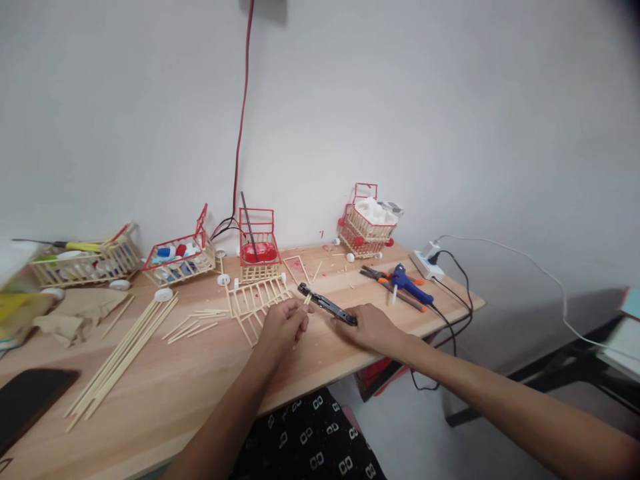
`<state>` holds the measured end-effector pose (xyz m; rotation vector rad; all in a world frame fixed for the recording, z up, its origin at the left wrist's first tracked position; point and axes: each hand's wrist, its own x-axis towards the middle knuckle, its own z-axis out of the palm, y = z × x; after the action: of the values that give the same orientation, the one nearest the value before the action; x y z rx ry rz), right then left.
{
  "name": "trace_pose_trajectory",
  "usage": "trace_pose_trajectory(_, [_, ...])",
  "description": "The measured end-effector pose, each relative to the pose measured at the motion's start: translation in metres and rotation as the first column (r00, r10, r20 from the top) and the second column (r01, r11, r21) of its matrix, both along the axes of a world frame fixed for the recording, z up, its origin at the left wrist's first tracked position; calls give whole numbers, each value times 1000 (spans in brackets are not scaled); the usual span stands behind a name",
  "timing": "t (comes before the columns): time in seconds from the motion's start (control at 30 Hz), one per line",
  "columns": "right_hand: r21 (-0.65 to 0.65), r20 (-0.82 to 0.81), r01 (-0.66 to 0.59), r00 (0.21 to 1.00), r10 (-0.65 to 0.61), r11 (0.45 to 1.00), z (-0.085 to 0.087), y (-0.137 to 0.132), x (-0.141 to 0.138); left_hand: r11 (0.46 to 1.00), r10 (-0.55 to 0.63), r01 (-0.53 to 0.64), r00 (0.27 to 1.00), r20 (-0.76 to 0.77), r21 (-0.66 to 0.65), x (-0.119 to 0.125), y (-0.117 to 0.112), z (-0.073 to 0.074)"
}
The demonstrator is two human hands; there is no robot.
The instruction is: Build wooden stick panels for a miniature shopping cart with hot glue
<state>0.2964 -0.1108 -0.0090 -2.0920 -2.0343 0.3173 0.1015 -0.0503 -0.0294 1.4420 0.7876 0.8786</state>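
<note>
My left hand [284,325] pinches thin wooden sticks [308,298], their tips pointing up and away. My right hand [373,327] is closed around the handles of a pair of black pliers [327,305]. The head of the pliers is at the sticks' upper ends; whether the jaws touch them I cannot tell. Just left of my left hand lies a ladder-like frame of glued sticks [260,299], partly hidden behind that hand. Short cut sticks [200,323] are scattered farther left.
Several small stick carts [367,227] line the wall. Long sticks [123,360] and a dark phone [35,403] lie at left. On the right are a blue glue gun [411,285], orange-handled pliers [383,277] and a white power strip [427,265] with cables. The table's front edge runs close below my hands.
</note>
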Motion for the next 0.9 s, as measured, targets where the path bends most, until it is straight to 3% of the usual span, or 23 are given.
trace_pose_trajectory(0.13, [58,20,26,999,-27,998,-2,3,2,999,30,-30,999,19,23,-1,0,2])
trace_pose_trajectory(0.43, [120,-100,-87,990,99,989,-12,2,3,1000,-20,20,1000,12,9,-2,-2,2])
trace_pose_trajectory(0.9, [138,-85,-79,992,91,987,-21,8,0,991,85,-80,995,-45,103,-1,-3,0])
